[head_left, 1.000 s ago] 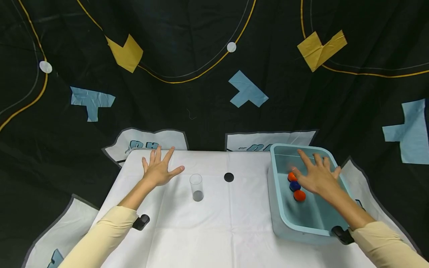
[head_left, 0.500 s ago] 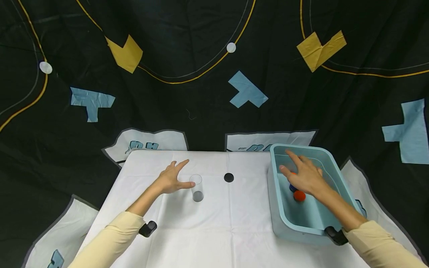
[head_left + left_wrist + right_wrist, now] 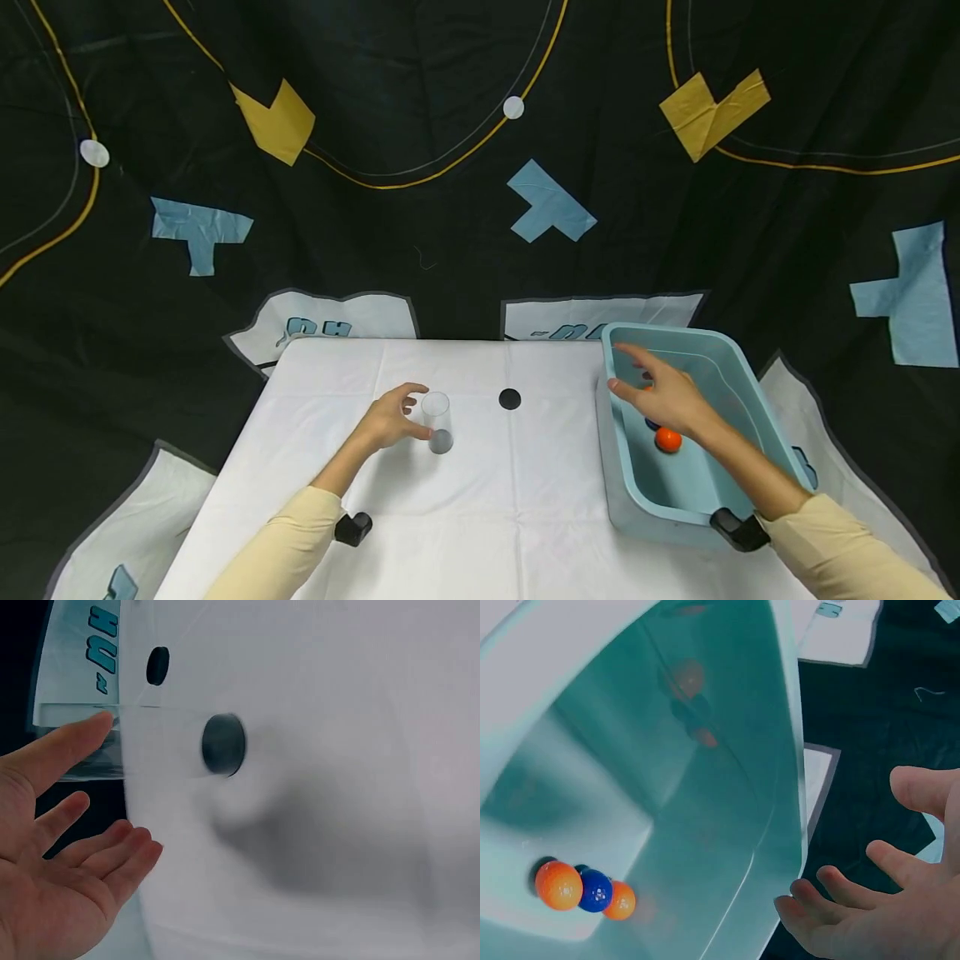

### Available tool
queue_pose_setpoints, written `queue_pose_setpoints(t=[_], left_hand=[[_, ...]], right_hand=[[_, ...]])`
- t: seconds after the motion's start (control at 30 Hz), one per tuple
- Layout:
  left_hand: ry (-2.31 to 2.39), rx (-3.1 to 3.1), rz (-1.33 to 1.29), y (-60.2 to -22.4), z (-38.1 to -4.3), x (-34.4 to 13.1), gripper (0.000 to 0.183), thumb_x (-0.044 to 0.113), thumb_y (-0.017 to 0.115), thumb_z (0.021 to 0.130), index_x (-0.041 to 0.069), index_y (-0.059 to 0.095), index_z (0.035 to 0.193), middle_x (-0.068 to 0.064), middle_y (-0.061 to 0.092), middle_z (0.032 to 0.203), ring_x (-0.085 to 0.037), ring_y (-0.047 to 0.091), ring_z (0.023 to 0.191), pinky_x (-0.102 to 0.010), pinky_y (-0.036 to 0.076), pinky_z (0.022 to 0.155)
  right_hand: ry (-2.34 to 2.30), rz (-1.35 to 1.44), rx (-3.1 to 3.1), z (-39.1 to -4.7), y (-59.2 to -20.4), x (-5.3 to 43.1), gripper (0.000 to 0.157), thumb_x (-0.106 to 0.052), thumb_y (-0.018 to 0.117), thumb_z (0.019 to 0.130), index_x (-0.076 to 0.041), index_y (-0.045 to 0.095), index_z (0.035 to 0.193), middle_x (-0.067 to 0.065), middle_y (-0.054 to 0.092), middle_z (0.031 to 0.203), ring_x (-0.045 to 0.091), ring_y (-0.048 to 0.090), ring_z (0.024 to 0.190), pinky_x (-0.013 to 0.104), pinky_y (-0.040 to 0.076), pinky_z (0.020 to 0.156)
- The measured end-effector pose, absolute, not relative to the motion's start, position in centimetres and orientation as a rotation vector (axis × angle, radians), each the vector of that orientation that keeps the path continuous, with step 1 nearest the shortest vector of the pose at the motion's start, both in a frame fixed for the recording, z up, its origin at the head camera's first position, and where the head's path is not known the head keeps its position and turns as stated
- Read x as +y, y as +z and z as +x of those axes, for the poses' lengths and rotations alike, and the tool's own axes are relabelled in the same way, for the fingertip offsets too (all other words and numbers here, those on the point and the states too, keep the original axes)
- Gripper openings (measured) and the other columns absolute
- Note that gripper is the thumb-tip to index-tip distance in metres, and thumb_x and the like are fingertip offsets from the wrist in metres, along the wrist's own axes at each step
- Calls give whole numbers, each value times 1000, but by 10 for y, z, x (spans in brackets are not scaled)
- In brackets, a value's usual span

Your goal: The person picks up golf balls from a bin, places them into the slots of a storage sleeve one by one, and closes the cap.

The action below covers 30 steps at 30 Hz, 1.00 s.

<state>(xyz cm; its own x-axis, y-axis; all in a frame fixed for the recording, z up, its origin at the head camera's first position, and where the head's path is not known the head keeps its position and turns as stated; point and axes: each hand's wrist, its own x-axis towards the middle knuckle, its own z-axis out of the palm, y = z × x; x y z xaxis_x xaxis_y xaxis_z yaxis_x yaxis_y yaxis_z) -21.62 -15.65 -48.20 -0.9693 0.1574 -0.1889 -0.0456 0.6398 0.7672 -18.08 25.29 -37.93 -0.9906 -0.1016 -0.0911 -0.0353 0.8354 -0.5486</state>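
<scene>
A clear straight-sided cup stands upright on the white table, with a dark round base. My left hand is beside it, thumb and forefinger spread at its near side. In the left wrist view the thumb overlaps the cup's upper part, while the other fingers curve loosely. My right hand hangs over the light blue bin, fingers loosely bent and holding nothing. On the bin's floor lie a larger-looking orange ball, a blue ball and another orange ball, in a row; the hand partly hides them in the head view.
A flat black disc lies on the white table, between cup and bin. Behind the table hangs a black cloth with yellow and blue tape pieces. The bin's tall walls stand at the table's right side.
My left hand has come down and right to the cup, its spread fingers now curving. My right hand has shifted left over the bin, fingers drawing closer together. Cup and bin stay put.
</scene>
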Motion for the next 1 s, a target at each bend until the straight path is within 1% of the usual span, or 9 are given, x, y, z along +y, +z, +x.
queue_pose_setpoints(t=[0.17,0.37,0.53,0.63,0.77,0.9,1.0], left_hand=[[1351,2590,43,-504,-213,-151,71,7,91,68,7,62,133,-24,65,130,-40,62,123,-53,51,101],[1435,2577,10,-519,-212,-147,65,8,90,69,6,66,129,-23,66,131,-39,62,125,-53,49,104],[1516,2560,-15,-518,-214,-145,56,11,90,71,7,70,124,-18,68,127,-37,62,124,-50,49,106],[1538,2557,-25,-517,-214,-144,52,13,90,72,7,72,120,-16,68,128,-35,63,124,-48,49,106],[1520,2579,-29,-517,-215,-144,50,14,90,72,6,73,118,-16,68,130,-35,63,123,-49,49,106],[1483,2627,-36,-516,-216,-142,48,17,90,72,6,73,116,-16,69,126,-36,65,120,-49,51,103],[1496,2633,-52,-513,-216,-140,45,17,90,73,7,72,113,-15,72,121,-33,67,117,-48,52,100]], right_hand=[[-878,-55,2876,-181,-381,252,67,-35,61,99,-9,37,155,34,43,150,54,47,130,71,46,95],[-903,-22,2857,-181,-381,252,65,-32,61,99,-8,38,154,34,44,149,51,48,128,67,47,95],[-923,-1,2833,-181,-379,253,63,-30,59,99,-8,38,154,34,43,150,51,48,129,66,47,95],[-925,8,2826,-182,-379,254,63,-30,59,99,-8,37,155,35,42,150,52,48,129,67,46,96],[-918,11,2831,-182,-379,255,64,-30,59,98,-8,37,155,35,43,150,52,49,129,68,46,96],[-919,8,2837,-182,-379,257,65,-29,60,98,-8,37,155,35,44,149,52,50,128,68,47,96],[-931,-1,2843,-182,-379,259,66,-29,61,97,-7,37,154,36,44,147,53,51,127,66,49,94]])
